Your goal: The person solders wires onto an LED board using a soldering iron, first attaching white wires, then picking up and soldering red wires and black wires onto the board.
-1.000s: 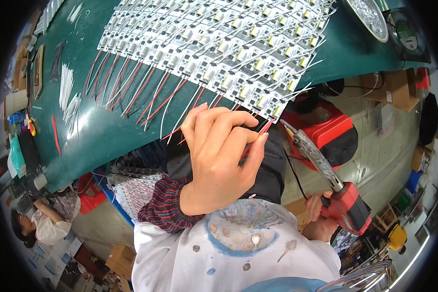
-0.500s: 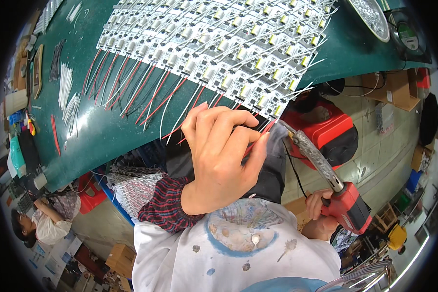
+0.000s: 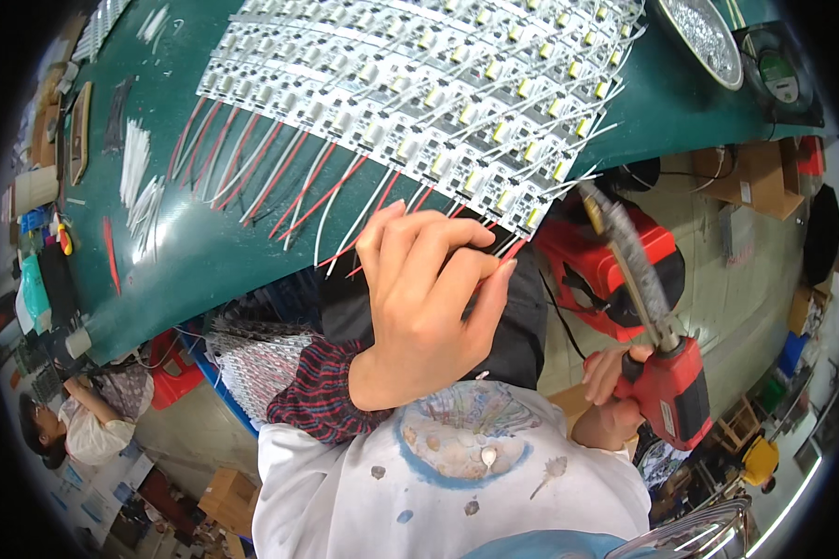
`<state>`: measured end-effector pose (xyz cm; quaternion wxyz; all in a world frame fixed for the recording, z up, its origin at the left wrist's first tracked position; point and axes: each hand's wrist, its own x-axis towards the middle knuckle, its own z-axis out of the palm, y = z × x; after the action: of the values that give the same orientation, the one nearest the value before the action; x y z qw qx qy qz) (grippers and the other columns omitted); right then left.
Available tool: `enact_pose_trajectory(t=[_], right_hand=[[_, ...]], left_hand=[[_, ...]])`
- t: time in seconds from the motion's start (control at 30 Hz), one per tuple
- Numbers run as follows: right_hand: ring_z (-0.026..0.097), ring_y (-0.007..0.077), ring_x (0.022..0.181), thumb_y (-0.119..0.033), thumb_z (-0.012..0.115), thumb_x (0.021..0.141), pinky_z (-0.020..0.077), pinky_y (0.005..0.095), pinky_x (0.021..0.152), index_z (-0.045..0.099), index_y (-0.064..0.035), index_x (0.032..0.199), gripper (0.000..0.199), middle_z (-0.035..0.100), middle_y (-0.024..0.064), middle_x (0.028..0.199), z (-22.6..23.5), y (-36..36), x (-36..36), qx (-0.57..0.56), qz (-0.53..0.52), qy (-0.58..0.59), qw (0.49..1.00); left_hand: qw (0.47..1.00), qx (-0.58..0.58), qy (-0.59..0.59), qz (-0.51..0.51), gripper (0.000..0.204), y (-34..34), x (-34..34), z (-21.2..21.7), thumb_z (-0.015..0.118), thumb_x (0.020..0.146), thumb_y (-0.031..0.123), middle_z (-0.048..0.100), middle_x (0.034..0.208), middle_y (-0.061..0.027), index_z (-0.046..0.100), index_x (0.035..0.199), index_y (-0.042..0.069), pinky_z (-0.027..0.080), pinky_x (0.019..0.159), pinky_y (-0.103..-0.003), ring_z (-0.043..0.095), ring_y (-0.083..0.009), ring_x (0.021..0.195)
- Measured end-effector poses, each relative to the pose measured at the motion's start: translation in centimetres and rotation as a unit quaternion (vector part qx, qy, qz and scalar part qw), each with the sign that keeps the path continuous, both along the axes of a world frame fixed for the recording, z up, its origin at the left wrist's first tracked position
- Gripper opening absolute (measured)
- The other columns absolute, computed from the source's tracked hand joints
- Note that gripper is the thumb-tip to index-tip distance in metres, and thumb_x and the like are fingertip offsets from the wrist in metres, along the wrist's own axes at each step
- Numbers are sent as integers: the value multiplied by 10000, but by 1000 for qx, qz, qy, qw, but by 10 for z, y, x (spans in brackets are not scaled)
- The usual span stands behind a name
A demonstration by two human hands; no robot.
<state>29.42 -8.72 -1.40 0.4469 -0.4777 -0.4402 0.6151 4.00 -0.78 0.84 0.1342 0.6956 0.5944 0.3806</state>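
Far left, lower corner: another person [image 3: 84,424] in a pale top sits below the bench edge, by a red stool [image 3: 172,377]. On the green bench top [image 3: 186,252], left part: loose white wire bundles [image 3: 140,186] and a single red wire piece [image 3: 110,253], w/ small tools and clutter at the far left rim, too small to tell. Centre top: a wide array of white LED strip boards [image 3: 419,84] laid side by side, each w/ red and white lead wires [image 3: 280,182] fanning toward the near bench edge. Left hand [image 3: 429,298] is at the near edge of the array, fingers curled, thumb and fingertips pinched on a red wire [image 3: 511,249] coming off the nearest strip end; sleeve is dark red plaid. Below it, the person's white top w/ a blue-ringed shell print [image 3: 461,447]. Right of the left hand: soldering iron [image 3: 667,373], red body, long dark barrel angled up-left, tip just beside the last strip's corner near the pinched wire; can't tell if tip touches the board. Right hand [image 3: 611,391] is wrapped around the red handle, closed grip, low and to the right of the bench edge. Behind the barrel, a red and black case [image 3: 606,270] on the floor. Far right top: round metal dish [image 3: 699,37] and a black round unit [image 3: 778,70] on the bench; cardboard boxes [image 3: 755,177] under it.
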Motion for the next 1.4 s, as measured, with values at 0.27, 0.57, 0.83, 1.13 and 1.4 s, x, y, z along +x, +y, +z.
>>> enact_pose_trajectory(t=[0.27,0.57,0.83,1.13,1.4], right_hand=[[462,104,563,-6,583,860,403,264,537,559,11,972,116,538,29,725,-29,94,-82,242,-92,-254,932],[410,100,557,-326,853,646,337,225,558,452,44,1128,728,625,51,915,-50,105,-97,382,-145,-301,861],[605,212,778,-253,807,729,475,227,650,361,99,1197,736,642,201,1007,-51,107,-99,436,-172,-377,799],[412,67,630,8,712,789,368,204,603,504,44,1108,382,663,106,1059,-39,124,-84,394,-243,-323,825],[604,248,1027,51,644,831,444,350,919,485,103,1161,370,635,223,1086,-29,117,-90,367,-225,-313,847]], left_hand=[[980,79,52,172,62,37,-144,31,630,820,24,656,972,-147,605,806,-31,483,727,-323,641,-262,820],[975,-101,-32,195,160,90,-217,37,640,841,142,699,919,-107,661,850,-17,482,678,-272,624,-138,761],[971,-142,-91,167,204,107,-202,14,638,847,169,693,881,-111,656,867,-33,484,686,-278,627,-152,755],[962,-106,-205,147,198,75,-190,4,638,850,156,694,805,-104,654,859,-42,478,643,-271,601,-114,683],[961,-145,-194,137,185,75,-187,7,622,868,138,676,813,-84,643,869,-47,454,666,-264,562,-99,717]])
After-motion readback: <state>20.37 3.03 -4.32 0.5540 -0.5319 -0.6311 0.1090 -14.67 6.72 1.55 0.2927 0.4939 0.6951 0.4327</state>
